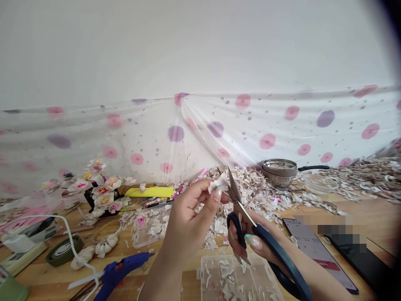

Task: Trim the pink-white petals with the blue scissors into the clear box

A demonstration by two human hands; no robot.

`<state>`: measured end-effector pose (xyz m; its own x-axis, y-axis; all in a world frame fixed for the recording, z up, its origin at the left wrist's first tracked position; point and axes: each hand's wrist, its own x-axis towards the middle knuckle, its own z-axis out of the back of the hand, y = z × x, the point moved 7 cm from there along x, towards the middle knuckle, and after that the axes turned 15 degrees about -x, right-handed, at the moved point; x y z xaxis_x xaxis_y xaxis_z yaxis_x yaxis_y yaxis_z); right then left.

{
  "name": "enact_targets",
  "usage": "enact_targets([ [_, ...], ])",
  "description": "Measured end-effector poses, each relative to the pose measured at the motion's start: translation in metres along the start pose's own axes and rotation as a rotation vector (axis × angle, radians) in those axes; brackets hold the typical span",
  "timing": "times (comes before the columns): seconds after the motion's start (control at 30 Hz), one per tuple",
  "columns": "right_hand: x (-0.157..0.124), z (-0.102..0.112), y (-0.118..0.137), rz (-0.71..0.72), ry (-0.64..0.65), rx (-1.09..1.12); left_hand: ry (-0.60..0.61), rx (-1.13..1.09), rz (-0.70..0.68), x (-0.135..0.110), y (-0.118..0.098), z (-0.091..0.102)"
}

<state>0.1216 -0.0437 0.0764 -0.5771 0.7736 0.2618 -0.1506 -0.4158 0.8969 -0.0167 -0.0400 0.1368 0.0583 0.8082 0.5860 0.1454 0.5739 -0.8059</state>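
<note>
1. Petal scrap [219, 184], pale pink-white: in head view, held above the table, pinched between thumb and fingers of left hand [188, 213].
2. Right hand [247, 244]: clamped on navy-handled scissors [269, 246], fingers through the loops. Blades reach up to the scrap, touching it.
3. Below hands: clear plastic box [234, 280] holding cut scraps, on wooden table [191, 288].
4. Ahead: large heap of petal scraps [257, 196], just beside 2 stacked steel bowls [278, 173].
5. Left: artificial flowers [103, 196], blue hot glue gun [122, 271], green tape roll [64, 251].
6. Right: phone [316, 251] showing a timer.
</note>
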Motion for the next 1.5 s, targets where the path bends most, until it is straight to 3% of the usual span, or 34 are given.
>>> enact_targets([
  [0.47, 0.003, -0.004, 0.002, 0.095, 0.008, 0.085, 0.067, -0.051, 0.033, 0.003, 0.012, -0.005],
  [0.73, 0.015, -0.009, -0.042, 0.177, 0.042, 0.171, 0.052, 0.003, 0.094, 0.002, 0.013, -0.007],
  [0.9, 0.021, -0.009, -0.058, 0.145, 0.043, 0.182, 0.051, -0.006, 0.122, 0.001, 0.014, -0.009],
  [1.27, 0.009, -0.005, -0.017, 0.081, -0.043, 0.135, 0.049, -0.052, 0.084, 0.005, 0.025, -0.009],
  [1.5, 0.011, -0.003, -0.010, 0.024, -0.061, 0.132, 0.060, -0.086, 0.084, 0.008, 0.024, -0.003],
])
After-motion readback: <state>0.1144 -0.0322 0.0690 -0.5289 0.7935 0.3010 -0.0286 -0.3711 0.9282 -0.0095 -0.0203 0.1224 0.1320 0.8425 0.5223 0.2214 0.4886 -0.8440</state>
